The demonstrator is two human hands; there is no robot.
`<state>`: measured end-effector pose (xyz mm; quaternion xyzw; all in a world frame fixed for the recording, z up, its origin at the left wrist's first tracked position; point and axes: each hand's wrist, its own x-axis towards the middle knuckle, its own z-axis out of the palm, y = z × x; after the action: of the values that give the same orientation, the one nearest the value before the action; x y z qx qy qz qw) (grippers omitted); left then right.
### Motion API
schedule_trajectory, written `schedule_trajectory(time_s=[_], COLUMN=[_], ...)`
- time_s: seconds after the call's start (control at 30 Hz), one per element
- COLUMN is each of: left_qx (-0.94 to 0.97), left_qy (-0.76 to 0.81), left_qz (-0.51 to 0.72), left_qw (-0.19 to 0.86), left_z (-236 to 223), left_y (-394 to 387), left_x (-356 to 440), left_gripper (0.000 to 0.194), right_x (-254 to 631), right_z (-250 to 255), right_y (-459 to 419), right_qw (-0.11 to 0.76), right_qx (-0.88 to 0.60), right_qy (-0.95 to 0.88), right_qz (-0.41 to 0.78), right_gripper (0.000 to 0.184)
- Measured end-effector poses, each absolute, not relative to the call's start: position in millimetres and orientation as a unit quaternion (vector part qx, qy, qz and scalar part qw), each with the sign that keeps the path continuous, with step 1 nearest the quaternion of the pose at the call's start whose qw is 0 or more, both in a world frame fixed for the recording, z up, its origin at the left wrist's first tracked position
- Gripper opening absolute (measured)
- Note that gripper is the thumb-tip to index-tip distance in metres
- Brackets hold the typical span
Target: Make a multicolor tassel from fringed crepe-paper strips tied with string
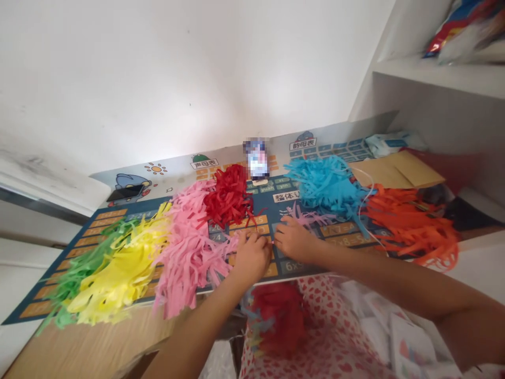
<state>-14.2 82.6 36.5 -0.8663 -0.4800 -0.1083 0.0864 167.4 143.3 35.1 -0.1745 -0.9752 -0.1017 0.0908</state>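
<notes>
Head view — 2 hands: left hand (250, 258), fingers pressed together on the mat (295, 266), any pinch unclear; right hand (294, 241), fingers slightly spread, beside lilac fringe (310, 216). Also on mat — 6 paper fringes: green (79, 268), yellow (118, 268), pink (189, 252), red (229, 196), blue (327, 184), orange (410, 226). Below — 1 red bunch (278, 321).

two hands (250, 258), six paper-fringe bunches (189, 252), one phone (125, 192)
</notes>
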Motion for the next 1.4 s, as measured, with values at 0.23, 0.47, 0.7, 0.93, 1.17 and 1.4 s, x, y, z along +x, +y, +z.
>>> schedule_trajectory(time_s=[0.23,0.47,0.7,0.93,1.17,1.4], left_qx=[-0.833,-0.802,-0.817,-0.729,-0.694,-0.684], left_qy=[-0.512,-0.443,-0.39,-0.506,-0.527,-0.519], left_qz=[-0.173,-0.342,-0.387,-0.461,-0.485,-0.506], left_qw=[0.119,0.207,0.177,-0.013,-0.073,-0.079], left_z=[34,92,125,115,108,101], left_y=[84,65,46,39,35,35], left_x=[-13,-23,-15,4,12,5], left_gripper=[0.015,0.013,0.015,0.015,0.018,0.013], right_x=[160,165,172,162,158,152], right_z=[52,105,120,100,92,94], right_y=[139,118,121,95,84,91], right_qw=[0.13,0.269,0.237,0.372,0.432,0.493], right_qx=[-0.199,-0.349,-0.236,-0.279,-0.276,-0.264], right_qy=[-0.968,-0.871,-0.653,-0.536,-0.51,-0.544], right_qz=[-0.076,0.217,0.679,0.704,0.691,0.626], right_gripper=[0.022,0.028,0.034,0.031,0.024,0.017])
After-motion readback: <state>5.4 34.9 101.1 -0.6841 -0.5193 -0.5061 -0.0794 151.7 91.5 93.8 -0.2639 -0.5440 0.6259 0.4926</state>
